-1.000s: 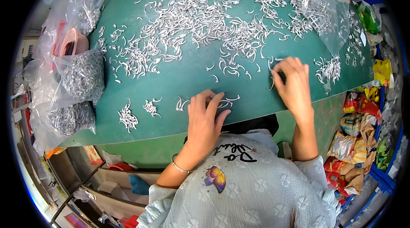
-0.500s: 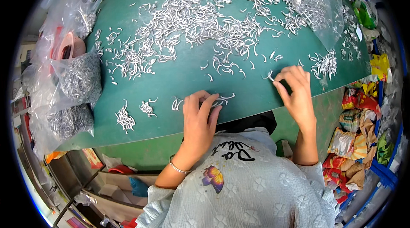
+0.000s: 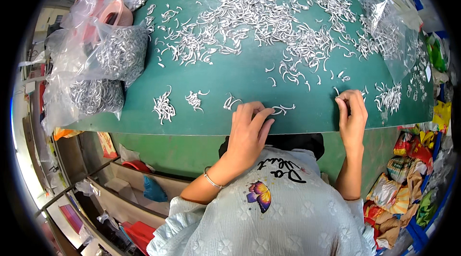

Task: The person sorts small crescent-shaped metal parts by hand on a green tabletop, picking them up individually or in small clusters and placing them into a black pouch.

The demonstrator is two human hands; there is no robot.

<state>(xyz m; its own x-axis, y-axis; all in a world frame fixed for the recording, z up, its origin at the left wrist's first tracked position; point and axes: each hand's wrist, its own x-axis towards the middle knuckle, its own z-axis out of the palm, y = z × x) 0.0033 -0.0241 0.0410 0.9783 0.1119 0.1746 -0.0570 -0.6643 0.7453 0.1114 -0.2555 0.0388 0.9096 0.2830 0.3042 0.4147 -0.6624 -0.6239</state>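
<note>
My left hand rests on the green tabletop near its front edge, fingers bent and drawn together. Several curved silver metal pieces stick out from its fingertips and thumb; the rest of what it grips is hidden beneath the fingers. To the right, my right hand pinches one small curved silver piece between thumb and forefinger, close to the table. Just left of my left hand lies a little group of the same pieces, with two more small piles farther left.
A large loose heap of curved silver pieces spreads over the far side of the green table. Clear bags of pieces and a pink container stand left. Another bag and a pile lie right.
The whole view has shifted, so the table sits farther right. My right hand has drawn the pinched piece slightly nearer the front edge. My left hand stays over its pieces.
</note>
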